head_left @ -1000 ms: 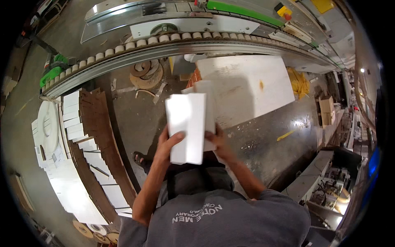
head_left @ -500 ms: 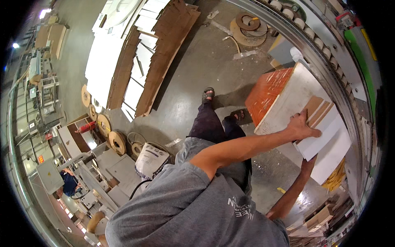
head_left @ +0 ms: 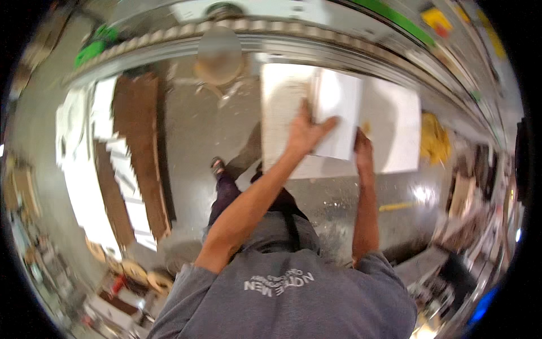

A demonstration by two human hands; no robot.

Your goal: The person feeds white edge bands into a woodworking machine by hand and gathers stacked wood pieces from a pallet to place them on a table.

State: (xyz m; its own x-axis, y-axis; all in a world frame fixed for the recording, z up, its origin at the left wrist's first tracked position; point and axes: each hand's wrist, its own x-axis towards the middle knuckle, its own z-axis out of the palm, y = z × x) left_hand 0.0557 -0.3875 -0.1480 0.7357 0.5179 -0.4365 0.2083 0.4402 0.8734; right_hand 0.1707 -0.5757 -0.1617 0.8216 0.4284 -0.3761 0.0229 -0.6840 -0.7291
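Note:
White rectangular panels [head_left: 344,127], seemingly a small stack, lie over a larger white board surface [head_left: 395,130]. My left hand [head_left: 306,133] grips their left edge, thumb spread across the top face and fingers toward the far left side. At the near right corner, my right hand [head_left: 363,150] is closed against the panels' edge, its fingers partly hidden. Motion blur softens the picture, so I cannot tell how many panels there are. A narrow brownish edge shows along their left side.
Beyond the board runs a roller conveyor rail [head_left: 271,42]. Large piles of white and brown panels [head_left: 135,130] stand on the floor at left. A yellow cloth [head_left: 433,138] lies right of the board. A round disc [head_left: 219,56] sits near the rail.
The view has swung round, bringing the board and conveyor ahead of me. Both hands still hold the panels, which now lie squarer to the board. Their brown edges show less.

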